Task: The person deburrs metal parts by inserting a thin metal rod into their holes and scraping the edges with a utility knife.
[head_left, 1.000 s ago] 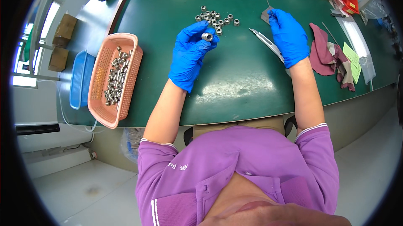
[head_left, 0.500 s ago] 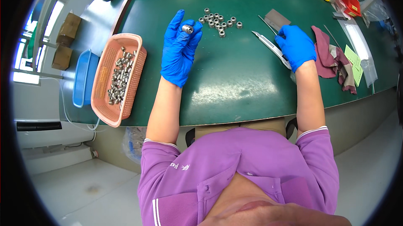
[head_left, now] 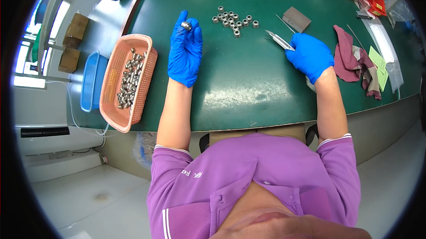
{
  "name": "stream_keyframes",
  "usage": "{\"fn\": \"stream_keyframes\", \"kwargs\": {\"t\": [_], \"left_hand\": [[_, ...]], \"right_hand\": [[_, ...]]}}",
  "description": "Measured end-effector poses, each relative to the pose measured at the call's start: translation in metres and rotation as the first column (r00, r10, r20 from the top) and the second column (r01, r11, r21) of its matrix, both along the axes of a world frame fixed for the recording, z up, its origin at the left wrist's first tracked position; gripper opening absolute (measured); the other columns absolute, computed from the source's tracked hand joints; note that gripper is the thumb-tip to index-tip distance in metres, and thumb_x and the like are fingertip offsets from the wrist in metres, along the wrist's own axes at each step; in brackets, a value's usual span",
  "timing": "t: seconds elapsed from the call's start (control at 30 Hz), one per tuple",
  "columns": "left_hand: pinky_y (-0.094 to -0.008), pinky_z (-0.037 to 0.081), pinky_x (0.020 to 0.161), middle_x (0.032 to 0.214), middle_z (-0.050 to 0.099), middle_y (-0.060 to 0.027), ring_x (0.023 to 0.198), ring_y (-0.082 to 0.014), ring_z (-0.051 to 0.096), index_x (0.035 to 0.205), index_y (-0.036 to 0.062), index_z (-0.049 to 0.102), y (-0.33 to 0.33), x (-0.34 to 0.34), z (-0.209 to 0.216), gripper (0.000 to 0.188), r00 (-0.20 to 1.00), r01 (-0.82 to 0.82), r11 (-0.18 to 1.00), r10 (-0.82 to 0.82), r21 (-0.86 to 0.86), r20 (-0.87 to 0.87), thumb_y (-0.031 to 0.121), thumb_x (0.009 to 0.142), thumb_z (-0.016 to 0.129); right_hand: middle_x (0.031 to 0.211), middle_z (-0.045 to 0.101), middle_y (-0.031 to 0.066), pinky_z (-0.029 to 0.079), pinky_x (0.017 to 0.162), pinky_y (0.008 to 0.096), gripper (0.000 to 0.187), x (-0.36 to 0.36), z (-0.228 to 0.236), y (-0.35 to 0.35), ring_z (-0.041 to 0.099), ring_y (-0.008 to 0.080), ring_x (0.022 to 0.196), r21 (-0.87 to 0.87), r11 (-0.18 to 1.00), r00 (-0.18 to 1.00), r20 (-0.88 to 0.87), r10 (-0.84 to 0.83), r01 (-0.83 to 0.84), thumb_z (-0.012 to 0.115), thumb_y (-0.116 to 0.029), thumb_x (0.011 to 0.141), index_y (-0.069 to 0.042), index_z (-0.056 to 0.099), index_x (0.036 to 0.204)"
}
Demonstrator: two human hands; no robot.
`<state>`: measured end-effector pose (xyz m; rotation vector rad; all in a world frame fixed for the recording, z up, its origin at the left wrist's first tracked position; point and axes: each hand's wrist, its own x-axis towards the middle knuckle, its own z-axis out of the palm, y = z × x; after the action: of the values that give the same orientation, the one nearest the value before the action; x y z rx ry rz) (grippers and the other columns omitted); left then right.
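Between the fingers of my blue-gloved left hand [head_left: 184,52] is a small metal cylinder with a hole in its end, a metal sleeve [head_left: 186,26]. The hand is raised above the table, left of a group of similar metal sleeves [head_left: 231,21]. My right hand [head_left: 312,56], also in a blue glove, is closed over a pale utility knife [head_left: 281,41]. Its pointed tip sticks out toward the upper left, while the palm hides the rear of the handle. Just beyond the right hand lie a grey-brown flat block [head_left: 296,19] and a thin metal rod [head_left: 285,23].
A pink basket [head_left: 152,68] with many metal parts stands at the left, beside a blue basket [head_left: 92,81]. On the right lie a maroon cloth [head_left: 345,59], a green paper [head_left: 378,68] and a clear plastic strip [head_left: 385,52]. Red equipment [head_left: 372,1] stands far right.
My right hand has closed over the utility knife, which lay beside it before. My left hand has turned slightly with the sleeve. The whole view has shifted a little.
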<state>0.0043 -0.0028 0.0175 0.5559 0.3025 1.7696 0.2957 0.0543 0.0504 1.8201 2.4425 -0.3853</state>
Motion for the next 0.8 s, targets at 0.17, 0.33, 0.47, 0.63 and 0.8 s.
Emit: {"fn": "stream_keyframes", "kwargs": {"t": [0.17, 0.33, 0.47, 0.63, 0.8], "left_hand": [[-0.0279, 0.052, 0.090, 0.104, 0.059, -0.0072, 0.100, -0.0161, 0.058, 0.130, -0.0003, 0.041, 0.001, -0.001, -0.002, 0.042, 0.992, 0.058, 0.998, -0.054, -0.030, 0.110, 0.011, 0.091, 0.054], [-0.0324, 0.049, 0.092, 0.111, 0.059, -0.0104, 0.105, -0.0203, 0.058, 0.135, -0.0005, 0.033, 0.000, -0.001, -0.005, 0.046, 0.974, 0.140, 0.990, -0.140, 0.014, 0.176, 0.010, 0.094, 0.049], [-0.0275, 0.052, 0.088, 0.105, 0.059, -0.0072, 0.101, -0.0159, 0.058, 0.129, 0.0002, 0.042, -0.002, 0.006, 0.001, 0.040, 0.988, 0.109, 0.994, -0.107, -0.018, 0.113, 0.011, 0.092, 0.052], [-0.0279, 0.053, 0.086, 0.101, 0.058, -0.0071, 0.097, -0.0160, 0.058, 0.130, 0.0011, 0.041, -0.002, 0.008, 0.003, 0.040, 0.988, 0.109, 0.994, -0.105, -0.026, 0.111, 0.011, 0.092, 0.052], [-0.0286, 0.053, 0.085, 0.101, 0.058, -0.0072, 0.095, -0.0163, 0.058, 0.129, 0.0007, 0.040, -0.004, 0.009, 0.005, 0.040, 0.983, 0.124, 0.992, -0.119, -0.031, 0.137, 0.011, 0.092, 0.052]], "right_hand": [[0.084, 0.059, 0.0166, 0.047, 0.069, 0.0381, 0.022, -0.026, 0.004, -0.026, 0.058, 0.0314, 0.075, 0.050, 0.991, 0.621, -0.775, 0.118, -0.126, 0.055, -0.024, 0.085, -0.004, 0.059, 0.093], [0.091, 0.059, 0.0124, 0.047, 0.073, 0.0351, 0.027, -0.045, -0.002, -0.044, 0.058, 0.0249, 0.078, 0.138, 0.950, 0.468, -0.845, 0.261, -0.281, 0.057, -0.021, 0.087, -0.008, 0.060, 0.110], [0.098, 0.058, 0.0100, 0.047, 0.074, 0.0329, 0.029, -0.051, -0.008, -0.043, 0.058, 0.0224, 0.083, 0.288, 0.921, 0.280, -0.891, 0.358, -0.263, 0.059, -0.013, 0.085, -0.010, 0.059, 0.114], [0.094, 0.057, 0.0080, 0.049, 0.070, 0.0308, 0.038, -0.054, -0.003, -0.040, 0.058, 0.0238, 0.081, 0.610, 0.774, 0.375, -0.687, 0.623, -0.168, 0.059, -0.002, 0.079, -0.014, 0.059, 0.115], [0.088, 0.057, 0.0017, 0.049, 0.058, 0.0296, 0.040, -0.063, 0.010, -0.048, 0.060, 0.0194, 0.073, 0.797, 0.583, 0.615, -0.383, 0.689, -0.157, 0.059, -0.005, 0.076, -0.018, 0.060, 0.114]]}}
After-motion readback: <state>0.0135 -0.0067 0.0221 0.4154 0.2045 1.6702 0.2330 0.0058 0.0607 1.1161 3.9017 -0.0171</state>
